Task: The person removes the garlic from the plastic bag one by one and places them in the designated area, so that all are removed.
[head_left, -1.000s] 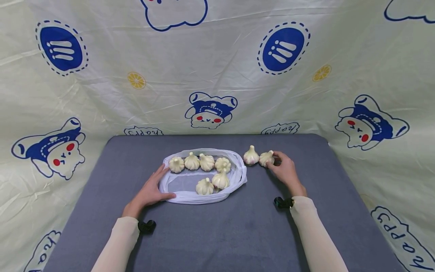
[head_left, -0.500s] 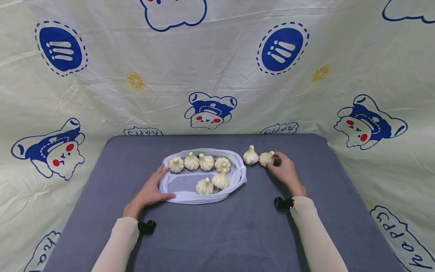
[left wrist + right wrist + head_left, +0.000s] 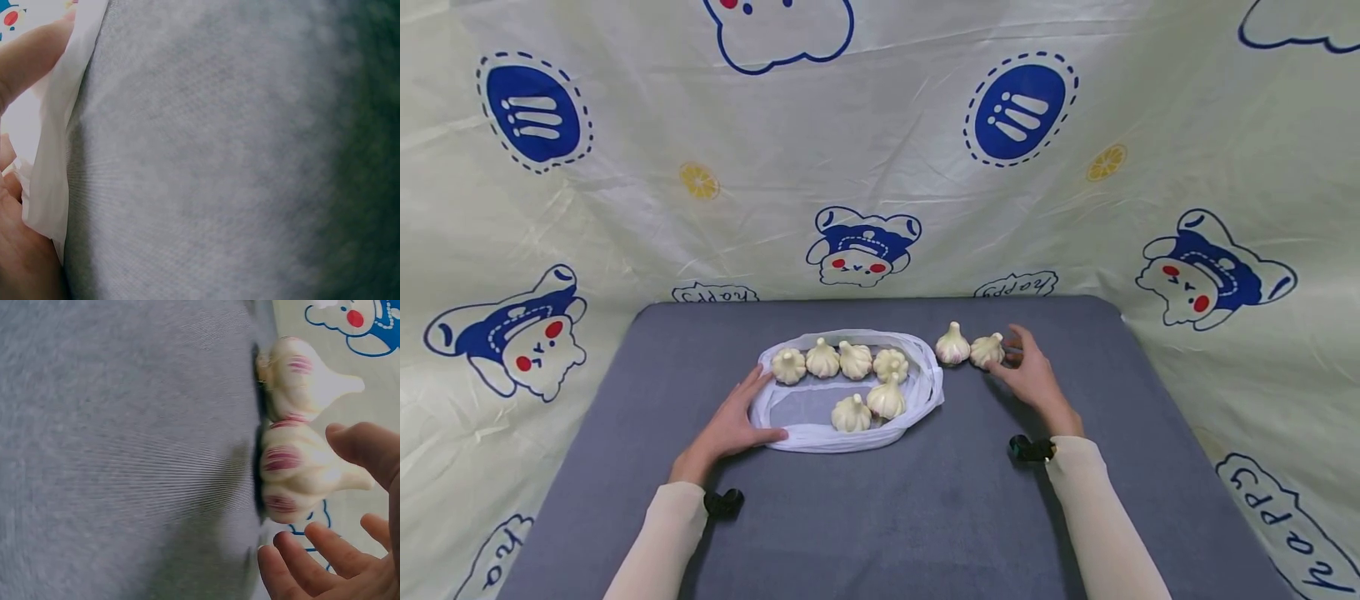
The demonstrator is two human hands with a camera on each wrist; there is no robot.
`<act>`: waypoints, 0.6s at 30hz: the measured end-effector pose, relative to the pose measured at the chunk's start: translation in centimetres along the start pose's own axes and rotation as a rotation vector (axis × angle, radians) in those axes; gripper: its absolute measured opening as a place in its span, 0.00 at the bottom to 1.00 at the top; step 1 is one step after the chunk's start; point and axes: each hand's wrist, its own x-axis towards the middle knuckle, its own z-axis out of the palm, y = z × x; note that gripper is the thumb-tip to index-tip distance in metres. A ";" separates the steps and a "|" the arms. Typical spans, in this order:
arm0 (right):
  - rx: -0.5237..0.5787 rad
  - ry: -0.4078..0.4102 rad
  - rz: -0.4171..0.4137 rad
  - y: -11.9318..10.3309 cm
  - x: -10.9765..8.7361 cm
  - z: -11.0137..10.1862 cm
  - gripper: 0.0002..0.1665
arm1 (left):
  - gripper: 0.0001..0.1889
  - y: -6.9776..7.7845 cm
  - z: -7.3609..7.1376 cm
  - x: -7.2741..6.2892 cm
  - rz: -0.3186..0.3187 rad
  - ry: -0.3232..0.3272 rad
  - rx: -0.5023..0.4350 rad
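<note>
In the head view my left hand (image 3: pixel 739 418) spreads against the left end of a white plastic bag (image 3: pixel 820 439), its straight thumb resting on the front rim. The left wrist view shows that thumb (image 3: pixel 34 59) over the bag's thin film. Several garlic bulbs (image 3: pixel 823 358) sit inside the bag's rolled-down opening. To its right, two more bulbs stand side by side on the cloth. My right hand (image 3: pixel 1032 375) is spread around the right garlic bulb (image 3: pixel 987 352), thumb close to it and fingers apart from it. The other loose garlic bulb (image 3: pixel 952 344) stands beside the bag.
A grey cloth (image 3: pixel 880 533) covers the table. Behind and beside it hangs a pale curtain (image 3: pixel 880 142) with blue cartoon prints. Dark wrist cameras (image 3: pixel 1028 448) stick out at both cuffs.
The fingers of my right hand have spread away from the right bulb, and the hand has shifted slightly right. The left hand and the bag have stayed in place.
</note>
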 end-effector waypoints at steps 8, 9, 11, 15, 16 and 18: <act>-0.009 -0.010 -0.016 -1.6 -1.0 -0.9 0.61 | 0.57 0.0 0.1 -0.2 0.008 0.003 0.001; -0.014 -0.007 -0.021 -1.8 -1.1 -1.0 0.61 | 0.57 0.0 0.1 -0.2 0.008 0.002 0.004; -0.018 -0.003 -0.028 -2.3 -1.4 -1.1 0.61 | 0.57 0.1 0.1 -0.2 0.002 -0.001 0.004; -0.008 -0.006 -0.048 -3.5 -2.1 -1.3 0.62 | 0.57 0.2 0.1 -0.2 -0.006 -0.008 0.001; 0.002 -0.009 -0.056 -3.8 -2.2 -1.3 0.62 | 0.57 0.2 0.1 -0.1 -0.012 -0.009 -0.001; 0.021 -0.015 -0.074 -4.3 -2.5 -1.2 0.62 | 0.57 0.2 0.0 -0.1 -0.014 -0.010 -0.002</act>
